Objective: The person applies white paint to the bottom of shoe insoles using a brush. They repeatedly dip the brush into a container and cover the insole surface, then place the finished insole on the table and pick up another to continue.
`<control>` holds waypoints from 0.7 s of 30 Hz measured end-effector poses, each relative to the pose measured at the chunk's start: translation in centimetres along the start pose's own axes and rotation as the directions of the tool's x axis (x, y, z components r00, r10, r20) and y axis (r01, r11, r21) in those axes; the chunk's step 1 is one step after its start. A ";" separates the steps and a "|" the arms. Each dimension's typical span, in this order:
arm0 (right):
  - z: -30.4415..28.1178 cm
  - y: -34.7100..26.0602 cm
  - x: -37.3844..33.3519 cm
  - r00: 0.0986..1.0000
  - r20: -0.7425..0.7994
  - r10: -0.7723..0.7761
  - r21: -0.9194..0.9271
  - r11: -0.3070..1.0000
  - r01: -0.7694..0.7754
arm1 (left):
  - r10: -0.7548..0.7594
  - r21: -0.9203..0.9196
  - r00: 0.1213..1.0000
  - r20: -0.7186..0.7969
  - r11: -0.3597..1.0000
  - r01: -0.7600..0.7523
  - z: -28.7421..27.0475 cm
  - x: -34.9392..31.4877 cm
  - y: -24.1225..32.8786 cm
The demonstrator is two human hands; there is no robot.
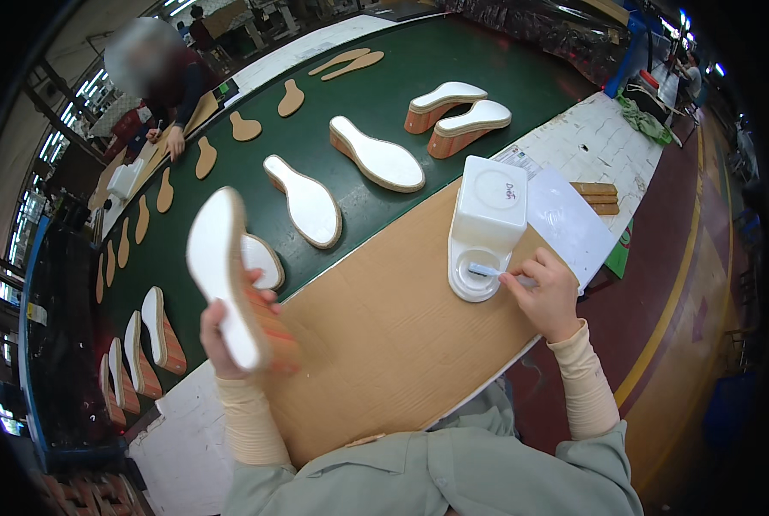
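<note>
My left hand (216,337) is wrapped round a wedge shoe sole (219,258), raised above the cardboard-topped table and tilted, its white upper face showing. The sole's side is striped in orange-brown, with a tan rim. In my right hand (546,292), the fingers pinch a small light-blue brush (486,270). Its head lies in the round dish at the foot of a white plastic dispenser (490,202). What the dish holds is hard to make out. Close behind the raised sole, another white-faced sole (262,261) is partly hidden.
Cardboard (384,318) covers the table before me. Beyond it runs a green conveyor belt (367,249) bearing several white-faced wedge soles (376,155) and thin tan insoles (246,127). A white sheet (565,219) lies right of the dispenser. Across the belt a person's hand (175,142) rests near its edge.
</note>
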State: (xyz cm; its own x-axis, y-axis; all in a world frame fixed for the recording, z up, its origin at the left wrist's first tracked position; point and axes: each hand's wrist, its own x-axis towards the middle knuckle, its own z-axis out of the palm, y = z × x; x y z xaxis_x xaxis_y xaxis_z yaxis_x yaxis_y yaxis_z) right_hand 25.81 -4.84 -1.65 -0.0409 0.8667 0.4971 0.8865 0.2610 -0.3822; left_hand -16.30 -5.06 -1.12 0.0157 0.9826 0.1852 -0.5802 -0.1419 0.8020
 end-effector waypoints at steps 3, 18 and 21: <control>0.2 0.1 0.4 0.999 0.023 -0.027 -0.016 0.999 0.028 | -0.109 0.095 0.992 0.057 0.990 0.104 3.8 -0.9 -2.8; -4.7 -8.7 3.6 0.989 0.093 -0.117 0.659 0.752 0.027 | -0.452 0.090 0.878 0.157 0.892 0.443 9.6 -3.2 -8.6; -4.9 -10.1 3.6 0.976 0.002 -0.217 0.525 0.831 0.183 | -0.439 0.113 0.884 0.162 0.898 0.425 10.2 -3.0 -8.2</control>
State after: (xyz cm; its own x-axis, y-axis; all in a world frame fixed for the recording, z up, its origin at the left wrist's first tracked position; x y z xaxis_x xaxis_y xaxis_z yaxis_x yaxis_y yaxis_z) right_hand 18.98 -6.42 7.85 -0.2331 0.7905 0.5664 0.4875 0.5990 -0.6353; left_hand -3.28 -8.09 -2.42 0.4004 0.9113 -0.0964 -0.4220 0.2768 0.8633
